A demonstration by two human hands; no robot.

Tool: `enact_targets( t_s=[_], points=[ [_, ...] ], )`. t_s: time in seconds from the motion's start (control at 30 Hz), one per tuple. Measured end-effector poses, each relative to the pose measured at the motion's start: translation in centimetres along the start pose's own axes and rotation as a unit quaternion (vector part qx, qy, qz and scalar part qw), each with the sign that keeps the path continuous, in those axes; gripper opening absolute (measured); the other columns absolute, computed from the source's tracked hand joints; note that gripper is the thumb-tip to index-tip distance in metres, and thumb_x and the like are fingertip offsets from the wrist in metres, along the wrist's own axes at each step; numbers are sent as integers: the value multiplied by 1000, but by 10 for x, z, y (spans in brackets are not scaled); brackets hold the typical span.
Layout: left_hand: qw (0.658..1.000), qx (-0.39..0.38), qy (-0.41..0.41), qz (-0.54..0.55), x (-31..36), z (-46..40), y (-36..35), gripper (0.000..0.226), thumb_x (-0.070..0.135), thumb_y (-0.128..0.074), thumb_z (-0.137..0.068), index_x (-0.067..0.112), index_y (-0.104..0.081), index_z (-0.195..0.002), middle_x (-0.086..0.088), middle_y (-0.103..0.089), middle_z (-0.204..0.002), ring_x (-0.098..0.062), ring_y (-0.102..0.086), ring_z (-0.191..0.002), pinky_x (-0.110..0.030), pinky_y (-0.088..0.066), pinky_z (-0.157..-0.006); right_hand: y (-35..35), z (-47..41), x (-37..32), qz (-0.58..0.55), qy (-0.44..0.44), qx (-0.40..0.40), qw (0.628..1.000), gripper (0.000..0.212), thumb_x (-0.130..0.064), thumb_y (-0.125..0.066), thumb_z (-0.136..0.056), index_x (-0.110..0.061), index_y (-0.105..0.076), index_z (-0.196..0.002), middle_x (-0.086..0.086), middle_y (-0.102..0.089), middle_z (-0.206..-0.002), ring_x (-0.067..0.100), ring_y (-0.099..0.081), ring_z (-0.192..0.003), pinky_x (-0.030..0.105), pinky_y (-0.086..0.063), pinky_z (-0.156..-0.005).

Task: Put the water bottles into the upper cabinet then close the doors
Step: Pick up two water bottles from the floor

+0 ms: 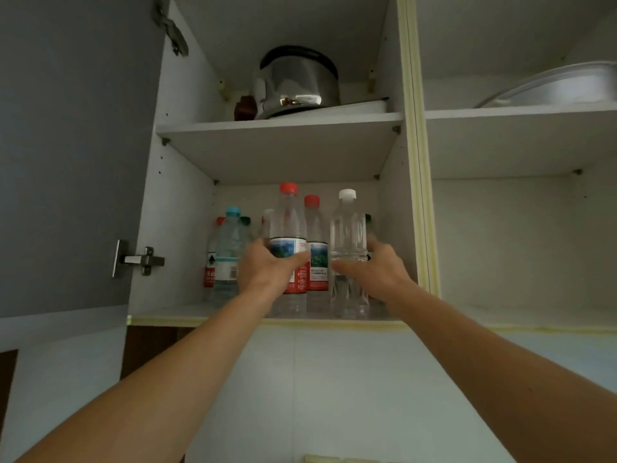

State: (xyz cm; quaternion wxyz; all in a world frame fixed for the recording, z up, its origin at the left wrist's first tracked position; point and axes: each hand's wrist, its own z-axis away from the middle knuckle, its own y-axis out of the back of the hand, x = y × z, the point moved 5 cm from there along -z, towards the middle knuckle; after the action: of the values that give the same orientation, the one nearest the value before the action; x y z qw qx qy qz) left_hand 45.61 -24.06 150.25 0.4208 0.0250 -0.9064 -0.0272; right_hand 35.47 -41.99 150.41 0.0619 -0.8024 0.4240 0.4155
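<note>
1. The white upper cabinet stands open. Its grey left door is swung wide on a metal hinge.
2. The left hand grasps the clear plastic water bottle with a red cap and red-and-blue label, thumb and fingers curled round the label band. This bottle stands upright at the front of the lower shelf.
3. The right hand grasps the clear unlabelled plastic water bottle with a white cap, thumb across the front and fingers round the right side. This bottle stands upright on the same shelf, just to the right of the first.
4. A second red-capped bottle with the same label stands between and slightly behind the two held bottles.
5. Left of the left hand stands a clear bottle with a light blue cap. Behind it, a further red-capped bottle and a dark-capped bottle are partly hidden.
6. The upper shelf carries a shiny steel pot with a black rim and a small dark brown object beside it.
7. The right-hand compartment holds a large pale metal basin on its upper shelf.
</note>
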Motion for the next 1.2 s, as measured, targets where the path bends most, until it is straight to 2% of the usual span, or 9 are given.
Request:
enact_targets(
  t_s=[0.13,0.27,0.37,0.6,0.83,0.9,1.03,1.13,1.2],
  points=[
    [1000,10,3,-24,-5,-9,-8,59,47,-86,-73,20,-57,-117,-3,-69,-112,-24,-68,-97,-45,-57,-90,-7,-14,6,25,3,3,1000,45,-31,-78,-87,-18,-60,-126,3,-71,-114,10,-67,-82,21,-51,-57],
    [999,15,-1,-31,-10,-16,-18,64,44,-86,-74,15,-56,-124,-5,-67,-117,-25,-67,-102,-45,-56,-92,-17,-25,18,40,0,-3,999,32,-33,-74,-90,-21,-63,-118,-2,-70,-99,9,-67,-77,25,-55,-61],
    [999,28,-13,-35,-15,-21,-25,65,42,-86,-76,14,-54,-124,-6,-66,-120,-23,-65,-103,-40,-55,-90,-22,-35,24,51,8,0,999,32,-33,-73,-90,-22,-63,-118,-6,-65,-94,5,-62,-73,21,-48,-57],
    [997,54,-25,-58,-20,-28,-36,62,49,-82,-77,17,-56,-123,-2,-67,-118,-13,-54,-89,-20,-36,-59,-25,-45,28,72,19,6,997,32,-36,-72,-90,-24,-62,-118,-8,-64,-92,2,-59,-74,20,-45,-57],
    [985,-3,-58,-163,-22,-5,-22,53,41,-79,-84,13,-59,-124,-10,-59,-123,-27,-62,-104,-45,-55,-89,-14,-17,19,128,-13,-89,988,11,-24,-74,-89,-25,-64,-91,-2,-71,-91,11,-66,-82,25,-51,-68],
    [978,-5,-86,-188,-16,2,-4,41,40,-77,-86,13,-62,-113,-8,-58,-118,-26,-60,-100,-47,-54,-88,4,-4,5,123,-26,-75,989,13,-27,-77,-86,-21,-68,-93,0,-74,-88,13,-70,-80,29,-55,-70],
    [978,-20,-134,-160,4,26,42,22,36,-72,-91,19,-62,-102,-1,-64,-107,-18,-63,-95,-42,-56,-86,28,44,-30,163,17,-17,986,12,-31,-74,-88,-24,-69,-95,-4,-70,-78,7,-61,-63,22,-44,-51],
    [981,-54,-152,-106,23,59,70,20,35,-64,-97,15,-64,-103,2,-66,-98,-17,-64,-92,-38,-57,-83,37,99,-51,181,27,4,983,15,-34,-70,-91,-24,-67,-81,8,-71,-87,20,-64,-73,29,-50,-60],
    [981,-94,-153,-71,33,89,82,24,34,-58,-100,12,-68,-99,0,-68,-90,-18,-67,-82,-34,-59,-71,43,138,-58,185,21,20,982,23,-35,-68,-92,-12,-70,-87,12,-71,-89,26,-66,-80,33,-52,-67]
  ],
)
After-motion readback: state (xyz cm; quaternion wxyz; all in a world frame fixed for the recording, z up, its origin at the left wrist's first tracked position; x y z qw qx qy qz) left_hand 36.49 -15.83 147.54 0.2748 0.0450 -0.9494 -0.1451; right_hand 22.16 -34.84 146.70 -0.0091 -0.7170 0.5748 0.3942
